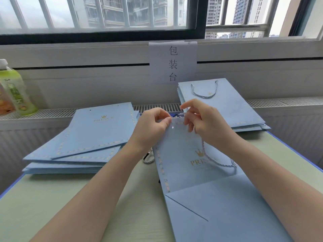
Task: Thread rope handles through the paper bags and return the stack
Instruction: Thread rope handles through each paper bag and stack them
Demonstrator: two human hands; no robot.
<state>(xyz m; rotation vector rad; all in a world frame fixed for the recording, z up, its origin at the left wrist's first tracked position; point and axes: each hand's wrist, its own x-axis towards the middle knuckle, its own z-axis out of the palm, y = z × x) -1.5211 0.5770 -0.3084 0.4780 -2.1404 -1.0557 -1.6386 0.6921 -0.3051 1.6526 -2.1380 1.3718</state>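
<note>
A flat blue bag (192,165) is lying on the table (52,203) in front of the person, its open top edge pointing away toward the window and its folded bottom nearest the camera. The left hand (153,127) is gripping the bag's top edge, thumb and fingers curled over the paper just beside a punched hole (172,127). The right hand (202,119) is hovering over the same edge, thumb and forefinger pinching the rope (216,160), which is trailing down from under the palm and looping across the gold crown print. A second rope (148,158) is showing at the bag's left side, under the left wrist. To the left, a stack (83,137) of bags with bare holes is sitting fanned out. At the back right, a pile (227,109) of bags is lying with a rope handle on the top one. A green bottle (19,89) is standing on the sill at far left, and a paper sign (173,62) is hanging below the window.
</note>
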